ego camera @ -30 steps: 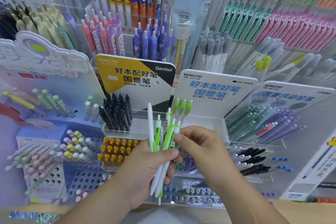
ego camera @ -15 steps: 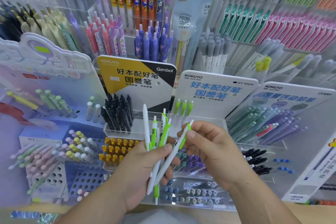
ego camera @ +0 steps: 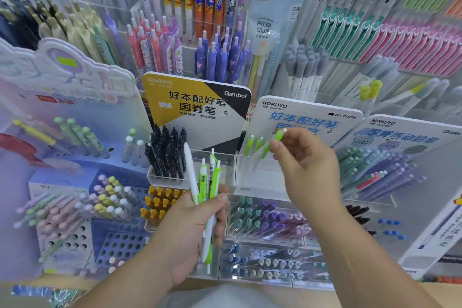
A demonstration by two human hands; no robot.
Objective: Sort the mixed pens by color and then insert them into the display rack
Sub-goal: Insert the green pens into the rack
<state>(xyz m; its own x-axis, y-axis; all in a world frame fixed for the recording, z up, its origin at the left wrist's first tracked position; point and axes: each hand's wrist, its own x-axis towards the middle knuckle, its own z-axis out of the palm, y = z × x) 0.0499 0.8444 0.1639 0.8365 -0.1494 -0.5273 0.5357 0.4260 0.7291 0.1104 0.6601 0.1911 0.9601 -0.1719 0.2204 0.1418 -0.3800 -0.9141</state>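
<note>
The left hand [ego camera: 185,237] grips a bundle of pens [ego camera: 213,182]. Four tops show above the fist: one plain white and three white with lime green. The right hand [ego camera: 310,172] holds a single green-and-white pen [ego camera: 269,149], blurred and tilted, with its top leaning right. Two more green pens [ego camera: 250,146] stand in the clear compartment [ego camera: 250,182] under the white sign [ego camera: 300,112]. The blur hides whether a third stands behind the held one. To the left, a cluster of black pens [ego camera: 167,155] fills the next compartment, too crowded to count.

Half a second ago the right hand was low, beside the left, drawing this pen away from the bundle. Now it is raised and well apart from the left hand, with the pen at the mouth of the clear compartment, just beside the two standing green ones. The left hand and its bundle have barely shifted.

The right thumb and forefinger [ego camera: 287,135] pinch the pen near its upper end, and the other fingers curl loosely below. The left fingers wrap round the bundle's middle, with the thumb [ego camera: 220,199] pressed across the front of the barrels.
</note>
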